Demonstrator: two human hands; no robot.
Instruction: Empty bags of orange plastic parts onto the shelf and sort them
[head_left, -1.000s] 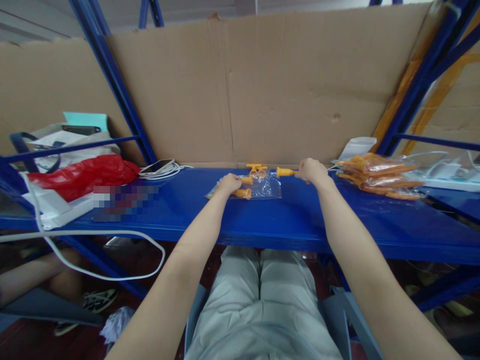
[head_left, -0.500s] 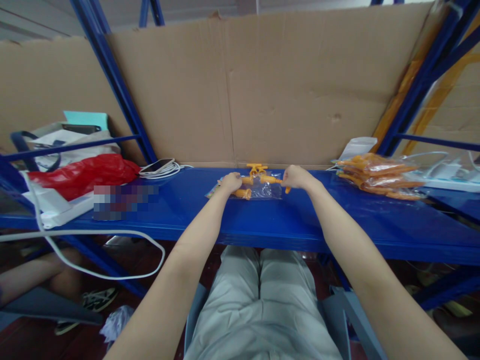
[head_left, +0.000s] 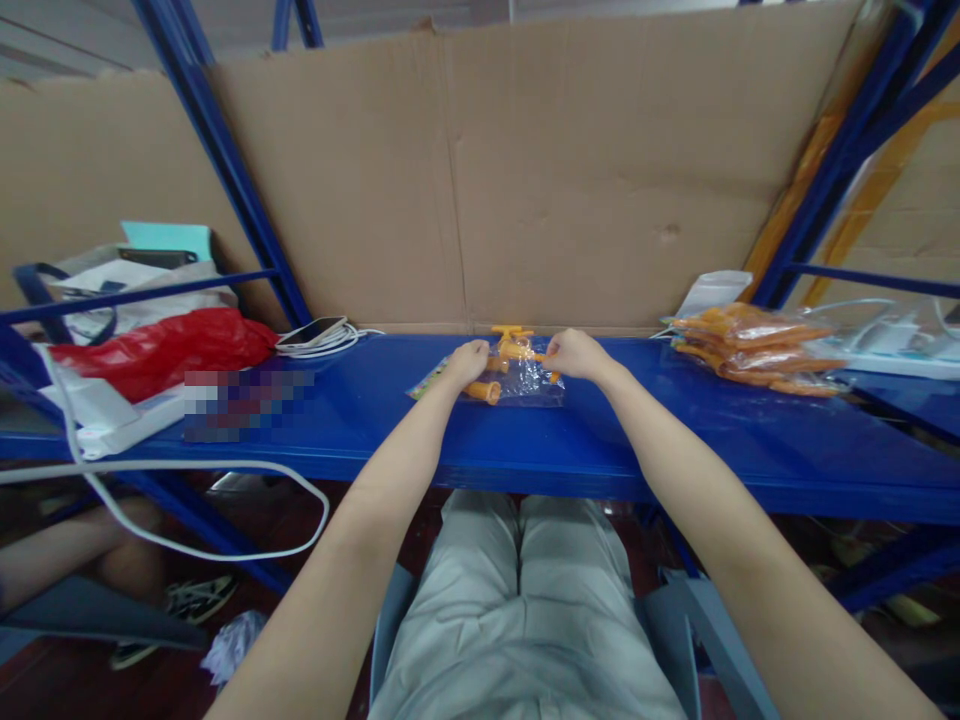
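At the far middle of the blue table lies a clear plastic bag (head_left: 534, 388) with a colourful printed end (head_left: 427, 378) at its left. My left hand (head_left: 468, 362) is closed at the bag's left side, its fingertips partly hidden. It appears to hold the bag's edge. My right hand (head_left: 576, 355) pinches an orange plastic rod (head_left: 553, 366) that points left over the bag. Its tip is close to an orange tube (head_left: 517, 350); I cannot tell if they are joined. Another orange tube (head_left: 486, 391) lies in front, and an orange T-shaped handle (head_left: 512, 331) sits behind.
Bagged orange parts (head_left: 757, 350) are stacked at the right. On the left are a red plastic bag (head_left: 172, 350), a phone on a coiled white cable (head_left: 315, 335) and a white box (head_left: 120, 420). A cardboard wall (head_left: 562, 170) closes the back of the blue table (head_left: 360, 420).
My right hand has moved left, bringing the orange rod over the bag and nearer to my left hand. My left hand has hardly moved.
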